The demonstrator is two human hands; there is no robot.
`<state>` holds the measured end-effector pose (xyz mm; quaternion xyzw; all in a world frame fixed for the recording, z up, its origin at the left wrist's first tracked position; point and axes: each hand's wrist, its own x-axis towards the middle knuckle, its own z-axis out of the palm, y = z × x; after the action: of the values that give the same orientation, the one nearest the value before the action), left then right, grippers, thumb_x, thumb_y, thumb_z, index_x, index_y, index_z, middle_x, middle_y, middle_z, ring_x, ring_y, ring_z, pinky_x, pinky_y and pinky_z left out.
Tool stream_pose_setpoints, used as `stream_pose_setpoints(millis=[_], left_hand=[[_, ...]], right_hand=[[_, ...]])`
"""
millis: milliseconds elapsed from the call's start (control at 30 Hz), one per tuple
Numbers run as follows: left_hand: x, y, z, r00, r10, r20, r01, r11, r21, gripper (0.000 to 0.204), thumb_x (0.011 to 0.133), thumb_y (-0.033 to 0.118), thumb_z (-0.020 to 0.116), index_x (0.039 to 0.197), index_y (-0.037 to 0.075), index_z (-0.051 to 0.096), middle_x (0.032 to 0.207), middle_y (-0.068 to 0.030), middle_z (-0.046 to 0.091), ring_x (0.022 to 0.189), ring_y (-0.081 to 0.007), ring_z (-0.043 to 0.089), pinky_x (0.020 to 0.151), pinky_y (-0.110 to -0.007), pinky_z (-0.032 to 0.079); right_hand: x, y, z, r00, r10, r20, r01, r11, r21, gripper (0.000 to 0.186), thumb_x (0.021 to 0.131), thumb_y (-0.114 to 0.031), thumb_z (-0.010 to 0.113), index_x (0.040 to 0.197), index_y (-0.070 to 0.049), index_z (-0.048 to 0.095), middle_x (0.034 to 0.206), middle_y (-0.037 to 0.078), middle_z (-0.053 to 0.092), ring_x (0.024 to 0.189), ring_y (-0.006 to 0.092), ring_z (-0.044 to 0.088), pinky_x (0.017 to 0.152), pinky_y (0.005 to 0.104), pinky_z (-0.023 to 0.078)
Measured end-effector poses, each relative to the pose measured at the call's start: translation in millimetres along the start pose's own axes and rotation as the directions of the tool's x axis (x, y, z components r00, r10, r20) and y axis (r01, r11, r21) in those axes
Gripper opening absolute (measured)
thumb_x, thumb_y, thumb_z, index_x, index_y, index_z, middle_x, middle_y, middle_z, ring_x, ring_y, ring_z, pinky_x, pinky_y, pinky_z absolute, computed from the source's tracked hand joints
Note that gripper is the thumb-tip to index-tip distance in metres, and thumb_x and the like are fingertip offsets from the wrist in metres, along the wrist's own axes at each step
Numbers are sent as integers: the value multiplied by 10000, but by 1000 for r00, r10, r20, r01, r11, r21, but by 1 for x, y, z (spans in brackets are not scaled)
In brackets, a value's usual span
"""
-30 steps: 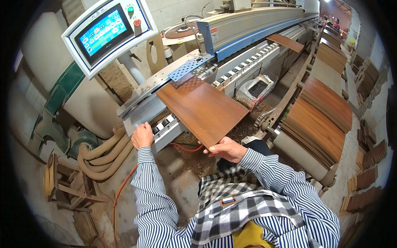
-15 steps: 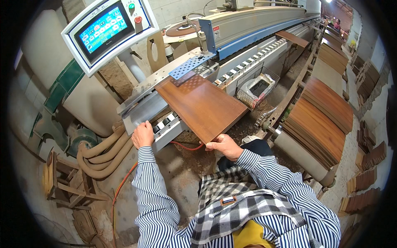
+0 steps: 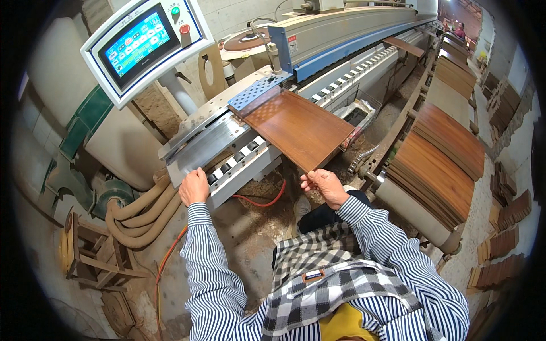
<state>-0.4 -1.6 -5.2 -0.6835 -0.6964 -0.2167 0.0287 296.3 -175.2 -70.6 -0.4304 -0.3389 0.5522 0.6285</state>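
Here the brown wood-grain panel (image 3: 301,129) lies flat on the roller infeed (image 3: 239,165) of a long edge-finishing machine (image 3: 341,34), its far corner tucked under a blue perforated guide plate (image 3: 254,94), which seems to be what keeps its long edge square to the feed line. The near corner juts out past the rollers, unsupported, and that is where the right hand (image 3: 325,186) meets it: the fingers (image 3: 310,181) are loosely curled, their tips against the panel's near edge, more a steadying or pushing touch than a closed grip. The left hand (image 3: 194,186) rests palm down on the grey metal rail at the machine's near end, fingers spread and holding nothing, likely a brace while the person leans in.

Further out, a control screen (image 3: 139,42) on a white arm tilts toward the person, within reach. To the right, stacks of matching brown panels (image 3: 438,165) sit on a roller stand just beside the person, handy for feeding. Tan dust hoses (image 3: 133,219) and an orange cable (image 3: 170,261) trail over the sawdust-strewn floor. Another panel (image 3: 404,46) sits far down the machine's line.
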Motion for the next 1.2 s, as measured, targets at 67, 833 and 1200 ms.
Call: stream_pose_setpoints(millis=[67, 833, 1200], left_hand=[[1, -1, 1, 1000, 0, 3, 0, 1000, 6, 372, 860, 358, 438, 804, 66, 662, 833, -190, 630, 783, -371, 601, 706, -456, 462], [1, 3, -1, 999, -10, 32, 11, 1000, -6, 376, 865, 361, 427, 840, 71, 665, 856, -184, 632, 800, -360, 603, 711, -447, 464], [1, 1, 0, 1000, -22, 13, 23, 1000, -14, 367, 860, 354, 433, 847, 72, 667, 853, -187, 633, 801, -363, 601, 709, -450, 464]], right_hand=[[1, -3, -1, 1000, 2, 9, -2, 1000, -7, 306, 891, -292, 546, 910, 11, 584, 818, 78, 628, 731, 137, 599, 688, 249, 486], [-135, -52, -172, 604, -380, -701, 131, 914, -383, 494, 873, -158, 541, 1332, -93, 371, 744, 49, 611, 622, 91, 559, 567, 219, 474], [-318, -62, -289, -110, -444, -889, -7, 895, -446, 535, 892, -284, 536, 1332, -40, 356, 734, 55, 602, 536, 75, 524, 441, 205, 415]])
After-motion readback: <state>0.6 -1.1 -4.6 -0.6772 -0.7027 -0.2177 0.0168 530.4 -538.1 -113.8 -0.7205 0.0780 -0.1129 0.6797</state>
